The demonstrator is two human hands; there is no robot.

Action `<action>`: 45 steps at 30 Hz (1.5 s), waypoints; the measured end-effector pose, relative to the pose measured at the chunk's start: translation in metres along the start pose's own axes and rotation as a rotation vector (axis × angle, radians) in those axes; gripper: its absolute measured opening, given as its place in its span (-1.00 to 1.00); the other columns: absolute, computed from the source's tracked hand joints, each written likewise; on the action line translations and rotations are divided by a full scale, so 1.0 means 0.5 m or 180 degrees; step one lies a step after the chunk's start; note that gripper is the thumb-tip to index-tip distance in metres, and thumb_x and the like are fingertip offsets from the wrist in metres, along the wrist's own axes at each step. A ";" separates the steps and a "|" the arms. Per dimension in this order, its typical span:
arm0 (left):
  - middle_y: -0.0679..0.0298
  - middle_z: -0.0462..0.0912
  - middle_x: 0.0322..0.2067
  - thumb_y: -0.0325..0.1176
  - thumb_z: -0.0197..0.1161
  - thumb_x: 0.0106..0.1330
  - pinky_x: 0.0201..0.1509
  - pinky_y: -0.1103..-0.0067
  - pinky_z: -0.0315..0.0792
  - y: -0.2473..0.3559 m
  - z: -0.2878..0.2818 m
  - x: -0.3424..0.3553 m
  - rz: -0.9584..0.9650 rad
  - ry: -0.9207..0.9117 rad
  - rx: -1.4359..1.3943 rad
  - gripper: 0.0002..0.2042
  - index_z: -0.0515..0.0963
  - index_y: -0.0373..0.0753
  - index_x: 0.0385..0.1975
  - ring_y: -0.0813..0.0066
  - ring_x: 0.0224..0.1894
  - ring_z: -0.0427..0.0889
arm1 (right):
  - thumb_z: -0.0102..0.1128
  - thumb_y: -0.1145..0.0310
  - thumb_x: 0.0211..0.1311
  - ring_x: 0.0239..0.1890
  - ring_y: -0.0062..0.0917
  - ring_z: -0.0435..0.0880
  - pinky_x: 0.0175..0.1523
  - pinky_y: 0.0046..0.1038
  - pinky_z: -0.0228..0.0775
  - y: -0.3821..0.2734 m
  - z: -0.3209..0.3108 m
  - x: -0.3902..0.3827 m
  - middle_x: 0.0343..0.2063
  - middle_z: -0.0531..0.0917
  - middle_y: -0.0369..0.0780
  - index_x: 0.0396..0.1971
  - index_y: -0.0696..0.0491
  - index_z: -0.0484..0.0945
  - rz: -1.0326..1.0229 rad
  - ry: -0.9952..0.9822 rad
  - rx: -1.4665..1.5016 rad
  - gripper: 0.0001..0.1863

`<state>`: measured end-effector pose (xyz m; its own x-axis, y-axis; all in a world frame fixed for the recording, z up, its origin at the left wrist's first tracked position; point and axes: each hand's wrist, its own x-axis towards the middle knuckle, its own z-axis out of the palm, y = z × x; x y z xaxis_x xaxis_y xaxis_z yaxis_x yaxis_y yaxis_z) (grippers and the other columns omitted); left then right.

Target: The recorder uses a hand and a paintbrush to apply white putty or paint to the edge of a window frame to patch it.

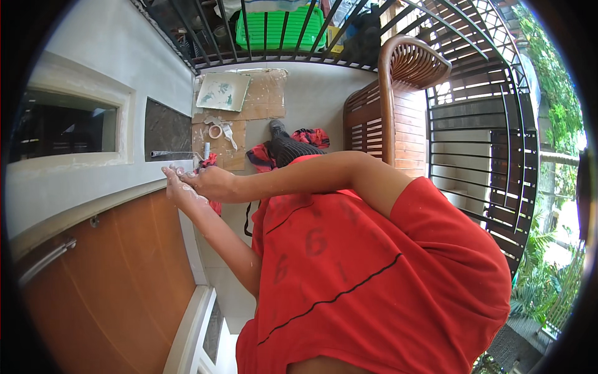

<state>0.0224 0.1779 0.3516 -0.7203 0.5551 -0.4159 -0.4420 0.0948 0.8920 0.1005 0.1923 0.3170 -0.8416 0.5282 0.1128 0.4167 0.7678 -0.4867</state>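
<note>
My left hand (181,189) and my right hand (213,184) meet in front of the white wall at left. White paint smears the left hand and wrist; its fingers stick out apart beyond the right hand. My right hand is closed, its fingers pressed against the left palm, and whatever is in them is hidden. Just past both hands is a paint roller (161,153) with a grey sleeve and a thin wire frame. The frame's near end disappears by my hands, so I cannot tell whether they hold it. Red and black cloth (207,162) shows behind the right hand.
Cardboard (265,96) on the floor bears a paint-stained tray (223,91), a tape roll (215,131) and a paintbrush (229,134). A wooden bench (392,118) stands at right, a brown door (118,280) at lower left. Dark railings (283,59) run along the far side.
</note>
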 end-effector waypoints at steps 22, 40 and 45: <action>-0.03 0.38 -0.05 -0.47 0.07 0.20 -0.01 0.42 0.37 -0.032 0.184 0.003 0.0288 -0.0499 0.0239 -0.59 0.21 -0.55 0.00 0.17 -0.10 0.48 | 0.07 0.44 -0.17 -0.52 -0.41 0.58 -0.53 -0.43 0.45 0.275 -0.159 0.008 -0.31 0.44 -0.16 -0.61 0.19 0.53 -0.1262 0.0098 -0.0131 -0.87; -0.05 0.45 -0.15 -0.47 0.05 0.22 -0.13 0.48 0.45 -0.082 0.273 -0.051 0.0152 0.0239 -0.0085 -0.67 0.28 -0.53 -0.07 0.21 -0.16 0.52 | 0.02 0.46 -0.13 -0.58 -0.38 0.57 -0.57 -0.36 0.43 0.373 -0.177 -0.010 -0.27 0.43 -0.20 -0.61 0.21 0.50 -0.1813 -0.0256 0.0312 -0.87; 0.04 0.52 -0.34 -0.48 0.10 0.17 -0.23 0.53 0.50 -0.123 0.275 -0.023 0.0482 0.0954 0.0623 -0.79 0.41 -0.53 -0.29 0.38 -0.31 0.54 | 0.02 0.46 -0.13 -0.58 -0.38 0.57 -0.59 -0.38 0.42 0.363 -0.166 -0.026 -0.27 0.42 -0.21 -0.59 0.22 0.51 -0.1693 -0.0245 0.0462 -0.86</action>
<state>0.1314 0.2792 0.3257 -0.9066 0.3116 -0.2844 -0.2291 0.2024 0.9521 0.2156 0.3547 0.2992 -0.9480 0.0492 0.3145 -0.1195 0.8607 -0.4949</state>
